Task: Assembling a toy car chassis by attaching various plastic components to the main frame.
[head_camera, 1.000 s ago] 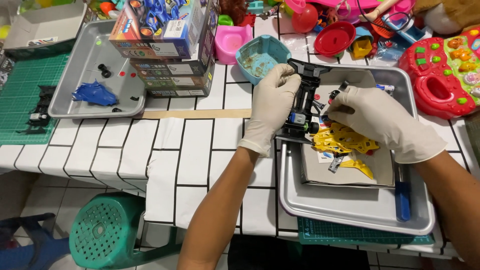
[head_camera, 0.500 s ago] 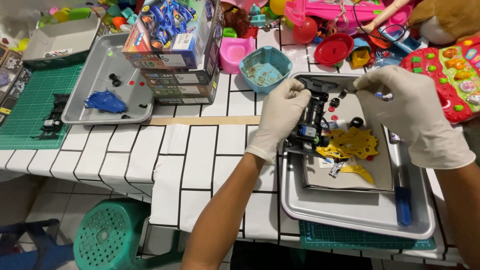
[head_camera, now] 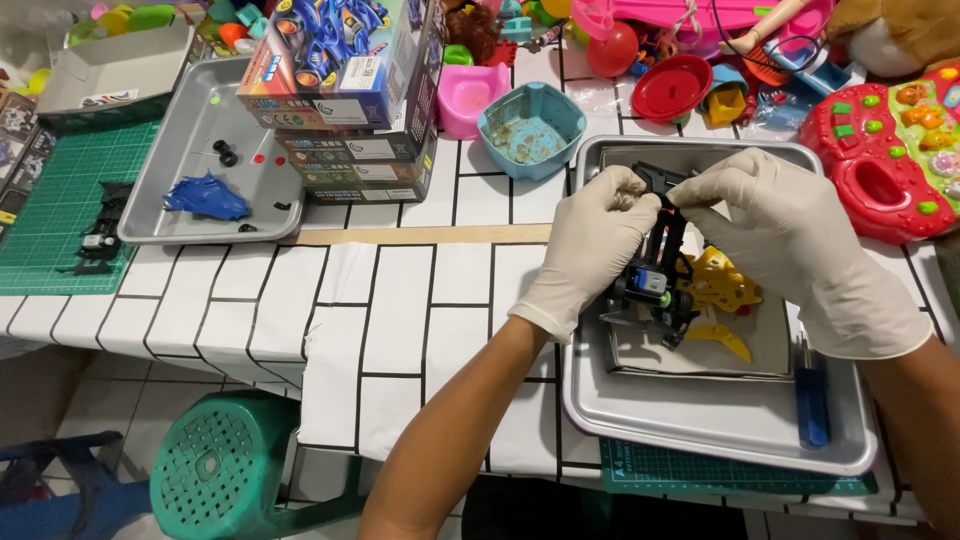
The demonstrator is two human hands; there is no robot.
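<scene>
Both hands wear white gloves and meet over a grey metal tray (head_camera: 700, 430). My left hand (head_camera: 590, 250) grips a black toy-car chassis (head_camera: 655, 275) held upright, with a small blue part near its lower end. My right hand (head_camera: 790, 240) pinches the chassis' top end from the right. Under the chassis lie yellow plastic body pieces (head_camera: 720, 295) on a grey sheet in the tray. A blue-handled screwdriver (head_camera: 810, 400) rests along the tray's right side.
A second grey tray (head_camera: 215, 130) at the left holds a blue car shell (head_camera: 205, 195) and small black wheels. Stacked toy boxes (head_camera: 350, 90), a teal bowl (head_camera: 530, 130), a pink cup, red toys (head_camera: 885, 160), a green cutting mat (head_camera: 55, 195) and a green stool (head_camera: 225, 470) surround the work area.
My right hand has come in from the right and closed on the chassis' top end. My left hand keeps its grip. The chassis now stands a little lower over the tray.
</scene>
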